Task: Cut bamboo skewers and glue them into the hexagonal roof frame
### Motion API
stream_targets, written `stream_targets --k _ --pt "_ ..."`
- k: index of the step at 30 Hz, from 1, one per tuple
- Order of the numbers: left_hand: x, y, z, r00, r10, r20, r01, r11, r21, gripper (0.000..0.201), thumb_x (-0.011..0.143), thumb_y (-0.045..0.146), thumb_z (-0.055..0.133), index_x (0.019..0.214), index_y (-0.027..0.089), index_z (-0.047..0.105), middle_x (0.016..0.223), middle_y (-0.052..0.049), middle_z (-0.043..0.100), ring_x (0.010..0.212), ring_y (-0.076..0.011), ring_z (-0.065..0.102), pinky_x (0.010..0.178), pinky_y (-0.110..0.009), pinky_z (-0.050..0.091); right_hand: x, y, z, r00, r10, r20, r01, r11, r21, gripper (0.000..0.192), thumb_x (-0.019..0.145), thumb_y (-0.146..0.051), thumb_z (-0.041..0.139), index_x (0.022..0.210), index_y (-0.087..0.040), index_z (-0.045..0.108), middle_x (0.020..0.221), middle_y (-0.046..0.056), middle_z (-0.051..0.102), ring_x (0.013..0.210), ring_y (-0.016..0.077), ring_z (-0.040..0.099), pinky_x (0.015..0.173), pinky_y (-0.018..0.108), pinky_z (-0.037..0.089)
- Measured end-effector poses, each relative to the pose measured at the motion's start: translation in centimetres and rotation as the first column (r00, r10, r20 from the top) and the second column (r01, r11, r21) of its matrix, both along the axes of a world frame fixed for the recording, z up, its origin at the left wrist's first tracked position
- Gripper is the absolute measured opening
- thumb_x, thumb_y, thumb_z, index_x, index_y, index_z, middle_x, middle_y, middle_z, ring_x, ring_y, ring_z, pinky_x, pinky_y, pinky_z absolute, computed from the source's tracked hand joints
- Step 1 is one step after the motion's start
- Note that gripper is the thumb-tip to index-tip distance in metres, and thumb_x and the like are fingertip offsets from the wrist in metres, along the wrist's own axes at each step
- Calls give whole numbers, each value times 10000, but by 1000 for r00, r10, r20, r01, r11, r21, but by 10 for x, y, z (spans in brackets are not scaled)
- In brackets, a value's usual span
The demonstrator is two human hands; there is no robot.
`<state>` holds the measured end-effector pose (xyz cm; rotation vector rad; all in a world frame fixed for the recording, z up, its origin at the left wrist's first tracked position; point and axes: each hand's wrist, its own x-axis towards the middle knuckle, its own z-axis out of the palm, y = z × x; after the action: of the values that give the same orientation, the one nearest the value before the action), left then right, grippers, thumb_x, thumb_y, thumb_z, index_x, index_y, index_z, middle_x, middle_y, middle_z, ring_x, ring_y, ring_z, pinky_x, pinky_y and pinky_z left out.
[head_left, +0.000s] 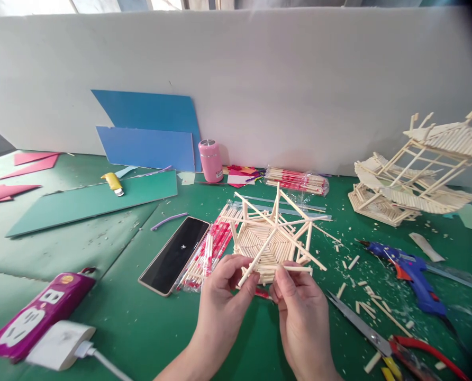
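Observation:
A small frame model of pale wooden sticks (265,246) stands in front of me, with a many-sided base of sticks laid in rings and thin posts carrying crossed sticks on top. My left hand (232,278) pinches the near end of a slanting stick (260,254) at the model's front left. With thumb and fingers closed, my right hand (299,301) grips a short wooden stick (299,269) at the front edge. Whether that stick is joined to the model, I cannot tell. Fingers cover part of the front of the base.
To the right are a blue glue gun (410,272), red-handled scissors (379,338), stick scraps and a larger stick pavilion (422,174). A phone (176,256) and packed sticks (210,246) lie left of the model. Behind stands a pink flask (211,161); a purple case (41,315) lies front left.

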<state>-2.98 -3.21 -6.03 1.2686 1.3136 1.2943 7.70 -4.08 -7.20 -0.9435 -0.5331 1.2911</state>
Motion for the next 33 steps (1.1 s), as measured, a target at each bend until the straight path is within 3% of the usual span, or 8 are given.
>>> stream_targets --k 18,33 --pt "0 2 2 1000 -1 -7 0 1000 -21 154 721 231 607 843 138 625 810 -72 620 725 -195 568 632 -310 487 2 3 1 999 31 16 -31 1000 -7 155 727 -324 694 704 -190 620 551 -62 477 522 55 408 492 165 364" --pt "-4 3 2 988 -4 -156 8 1000 22 150 745 253 596 824 131 633 771 -59 609 695 -187 563 602 -296 482 3 7 4 997 73 17 -72 997 -35 212 726 -363 684 678 -183 584 528 -63 469 498 66 384 477 202 329"
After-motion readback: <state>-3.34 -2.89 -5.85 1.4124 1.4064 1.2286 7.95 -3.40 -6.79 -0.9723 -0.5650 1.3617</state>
